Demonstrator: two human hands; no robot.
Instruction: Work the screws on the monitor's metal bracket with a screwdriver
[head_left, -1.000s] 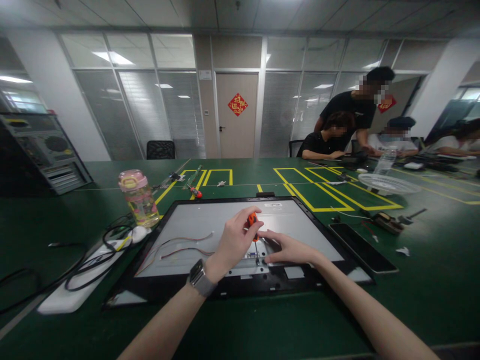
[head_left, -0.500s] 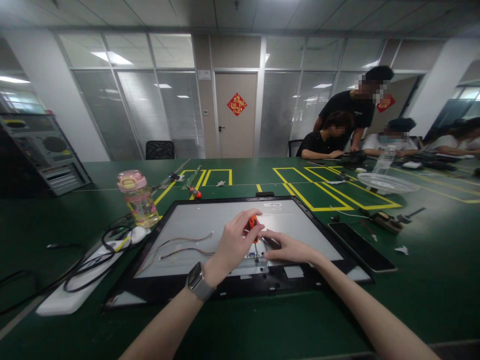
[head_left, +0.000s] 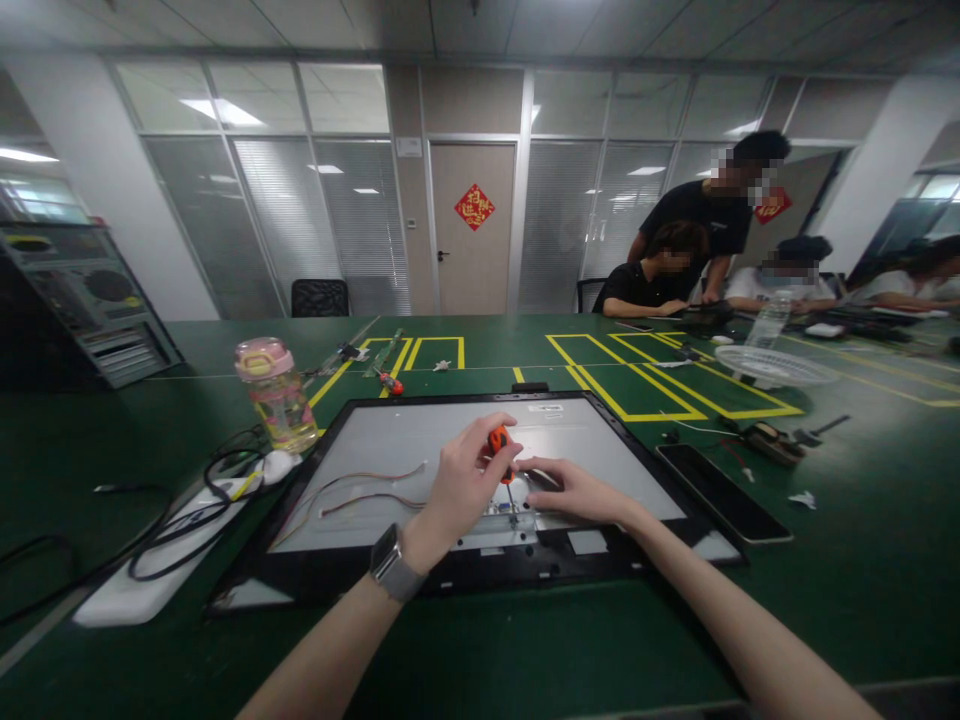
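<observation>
1. left hand point(head_left: 459, 482) — my grip here is clamped around the orange-and-black handle of a screwdriver point(head_left: 498, 440); a watch point(head_left: 395, 563) sits on that wrist.
2. the screwdriver is over the near half of a flat grey panel point(head_left: 390, 430), slightly right of its middle; the shaft points down, a little tilted, toward a small metal part point(head_left: 513, 520). too small for me to tell whether the tip is seated.
3. right hand point(head_left: 589, 493) — thumb and fingers apart, just beside the shaft, low over the panel. i cannot tell what the fingertips touch.
4. the panel, black along its edges, lies flat on the green worktop point(head_left: 525, 650). thin cables point(head_left: 375, 497) trail across it, left of my left hand.
5. left of the panel: a pink-lidded bottle point(head_left: 277, 395), upright, and a white power strip point(head_left: 142, 580) under black cords.
6. right of it: a flat black device point(head_left: 720, 490). past the far edge, another screwdriver point(head_left: 391, 384).
</observation>
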